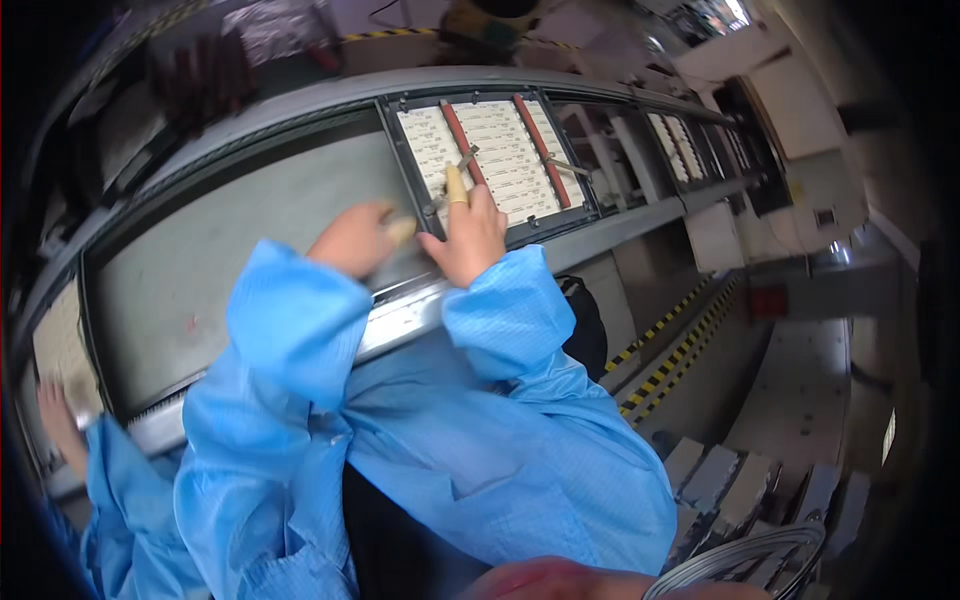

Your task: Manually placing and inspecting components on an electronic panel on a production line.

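A dark-framed tray (595, 208) lies on the conveyor line, holding white printed panels (515, 140) in rows. Two reddish-brown bars (462, 143) run across the panels, each with a small metal latch (567, 167). My right hand (472, 238) rests over the tray's near left corner. Its index finger, in a yellowish finger cot (456, 186), stretches toward the left bar's latch; the other fingers are slightly bent, and I see nothing held. Just left of the tray, my left hand (352, 238) is smeared by motion, with a cot on a fingertip. Whether it holds anything cannot be made out.
A flat grey surface (230, 250) fills the line left of the tray. Farther left, another person's hand (62, 425) touches a pale panel (62, 345). More trays (680, 148) sit along the line to the right. Yellow-black tape (680, 350) marks the floor.
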A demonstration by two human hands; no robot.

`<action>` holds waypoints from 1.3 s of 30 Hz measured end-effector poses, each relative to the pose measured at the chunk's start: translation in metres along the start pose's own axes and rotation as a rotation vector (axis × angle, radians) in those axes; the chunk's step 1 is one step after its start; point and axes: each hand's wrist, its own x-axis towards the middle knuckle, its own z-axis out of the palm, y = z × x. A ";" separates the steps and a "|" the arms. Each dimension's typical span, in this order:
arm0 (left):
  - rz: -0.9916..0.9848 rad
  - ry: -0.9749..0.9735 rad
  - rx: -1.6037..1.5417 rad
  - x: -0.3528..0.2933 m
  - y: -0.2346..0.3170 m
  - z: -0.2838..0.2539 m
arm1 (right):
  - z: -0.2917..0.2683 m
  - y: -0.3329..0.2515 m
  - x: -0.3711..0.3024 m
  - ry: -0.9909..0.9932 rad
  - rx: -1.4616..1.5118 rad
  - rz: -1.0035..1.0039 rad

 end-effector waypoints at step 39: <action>-0.861 0.928 1.417 -0.258 -0.143 -0.138 | -0.028 0.231 0.058 0.265 -0.430 0.573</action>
